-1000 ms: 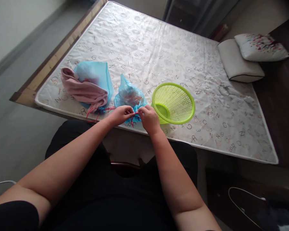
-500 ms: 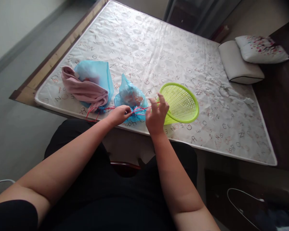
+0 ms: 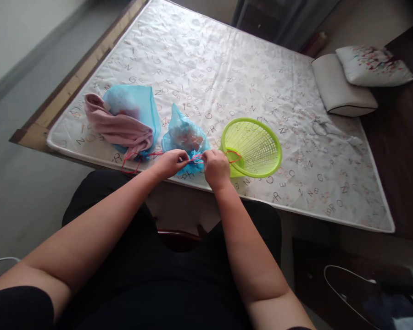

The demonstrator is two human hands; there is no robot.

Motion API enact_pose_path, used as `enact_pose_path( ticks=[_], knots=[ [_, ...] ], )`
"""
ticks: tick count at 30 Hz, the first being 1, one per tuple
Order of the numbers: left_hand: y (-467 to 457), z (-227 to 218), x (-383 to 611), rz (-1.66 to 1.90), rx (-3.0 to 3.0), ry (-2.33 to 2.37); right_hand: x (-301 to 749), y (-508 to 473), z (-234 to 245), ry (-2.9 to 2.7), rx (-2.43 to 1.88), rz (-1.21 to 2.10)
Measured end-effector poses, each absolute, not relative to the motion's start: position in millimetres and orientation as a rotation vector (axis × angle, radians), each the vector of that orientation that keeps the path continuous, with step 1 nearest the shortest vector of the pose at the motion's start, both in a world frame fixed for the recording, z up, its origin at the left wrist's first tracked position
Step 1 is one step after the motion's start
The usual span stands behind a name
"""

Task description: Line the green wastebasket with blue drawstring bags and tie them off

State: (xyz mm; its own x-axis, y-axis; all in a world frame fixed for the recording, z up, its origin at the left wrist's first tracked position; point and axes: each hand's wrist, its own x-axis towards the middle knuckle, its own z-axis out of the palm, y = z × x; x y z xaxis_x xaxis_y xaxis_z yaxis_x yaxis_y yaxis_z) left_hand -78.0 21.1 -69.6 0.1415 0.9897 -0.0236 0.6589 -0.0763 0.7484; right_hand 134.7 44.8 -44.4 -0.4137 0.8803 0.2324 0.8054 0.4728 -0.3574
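Pink cloth lies draped over a blue bag on the mattress; the left hand pinches red drawstring at the neck of a crumpled blue bag, the right hand apparently gripping the same cord, just beside a tilted lime-green plastic basket

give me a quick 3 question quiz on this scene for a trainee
1. Multiple choice: what are the left hand and right hand holding between them? A) a red cord B) a pillow C) a white cable
2. True or false: the pink cloth lies against the blue bag farther from the basket.
3. Fill in the blank: the plastic basket on the letter-printed mattress is ___ in colour.

Key: 1 A; 2 true; 3 green
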Motion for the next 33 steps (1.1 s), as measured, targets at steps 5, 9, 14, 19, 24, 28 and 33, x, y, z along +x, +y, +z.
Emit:
enact_pose_path(
  ticks=[5,9,14,19,24,28,33],
  knots=[
    [23,-72,-81,0.646,1.735,1.682,137,46,-45,-2.041,-1.464,0.272],
    [23,-75,-82,0.601,1.737,1.706,140,48,-45,-1.854,-1.468,0.258],
    [22,-94,-97,0.399,1.680,1.829,154,60,-42,-1.515,-1.527,0.279],
    [19,-107,-108,0.267,1.660,1.913,153,61,-41,-1.369,-1.461,0.519],
    [16,-81,-84,0.604,1.869,1.651,136,49,-40,-1.398,-1.244,0.794],
    [15,-69,-68,0.739,1.828,1.397,129,39,-34,-1.518,-1.017,1.095],
    [20,-74,-74,0.674,1.697,1.543,130,34,-25,-1.547,-0.933,1.254]
  ],
)
